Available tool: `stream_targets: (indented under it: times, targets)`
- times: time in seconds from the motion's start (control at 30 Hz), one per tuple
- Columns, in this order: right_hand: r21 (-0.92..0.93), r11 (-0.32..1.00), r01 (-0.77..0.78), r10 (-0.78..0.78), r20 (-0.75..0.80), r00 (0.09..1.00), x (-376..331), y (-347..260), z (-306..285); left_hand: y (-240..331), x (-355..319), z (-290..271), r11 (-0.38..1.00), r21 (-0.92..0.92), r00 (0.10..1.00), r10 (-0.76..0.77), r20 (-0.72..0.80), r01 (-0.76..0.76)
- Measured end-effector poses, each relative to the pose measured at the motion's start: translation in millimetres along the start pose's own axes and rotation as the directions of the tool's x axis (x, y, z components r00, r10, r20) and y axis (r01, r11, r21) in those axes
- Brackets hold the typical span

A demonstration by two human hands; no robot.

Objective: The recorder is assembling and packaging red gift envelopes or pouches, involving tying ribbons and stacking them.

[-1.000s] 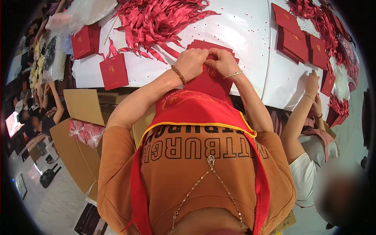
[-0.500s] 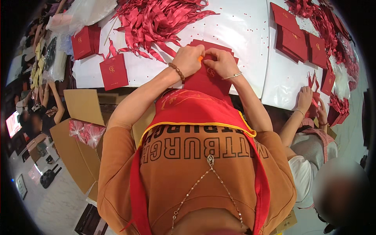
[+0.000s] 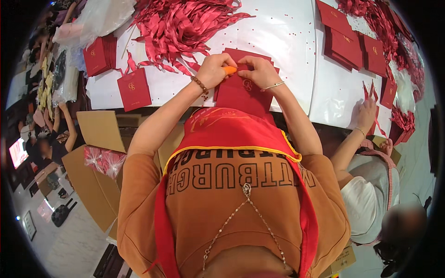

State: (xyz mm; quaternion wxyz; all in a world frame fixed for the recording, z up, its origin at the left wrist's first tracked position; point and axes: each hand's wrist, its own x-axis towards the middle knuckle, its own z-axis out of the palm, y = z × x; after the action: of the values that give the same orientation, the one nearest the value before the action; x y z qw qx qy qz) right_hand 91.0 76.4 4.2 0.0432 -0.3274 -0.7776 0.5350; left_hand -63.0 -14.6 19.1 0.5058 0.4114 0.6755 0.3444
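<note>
A dark red paper bag (image 3: 245,95) with a gold emblem lies at the table's front edge, against my apron. My left hand (image 3: 213,70) is closed in a pinch near its top edge, with a bright orange piece (image 3: 230,70) at the thumb; whether that is a finger cover or a held thing I cannot make out. Opposite it, my right hand (image 3: 260,73) pinches the bag's top edge, its fingertips nearly meeting the left ones. Any ribbon between the fingertips is hidden. More flat red bags (image 3: 250,53) show beneath and beyond my hands.
Red ribbons (image 3: 185,28) lie heaped beyond my left hand. A ribbon-handled bag (image 3: 134,90) and a bag stack (image 3: 100,54) stand left. More bags (image 3: 343,46) lie right, near a co-worker's hand (image 3: 367,113). An open cardboard box (image 3: 92,178) sits below the table's left side.
Both my hands have shifted slightly left, and the left thumb's orange piece shows more. The co-worker's hands have moved apart, one drawing back toward their body.
</note>
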Motion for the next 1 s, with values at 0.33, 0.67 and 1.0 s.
stream_targets:
  times: [0.33, 0.67, 1.0]
  targets:
    - [-0.192, 0.981, 0.032, -0.058, -0.131, 0.99, -9.3, -19.3, 7.0, 18.3, -6.2, 11.3, 0.858, 0.474, 0.942, 0.301, -0.148, -0.199]
    - [0.066, 0.995, -0.076, 0.077, -0.012, 0.997, -3.7, -4.1, -0.5, 9.6, -6.8, 9.8, 0.943, 0.275, 0.974, 0.216, -0.068, -0.189]
    - [-0.097, 0.995, -0.012, 0.01, -0.03, 1.0, -9.6, -17.8, -1.5, 20.3, -7.2, 18.2, 0.828, 0.49, 0.933, 0.352, -0.076, -0.273]
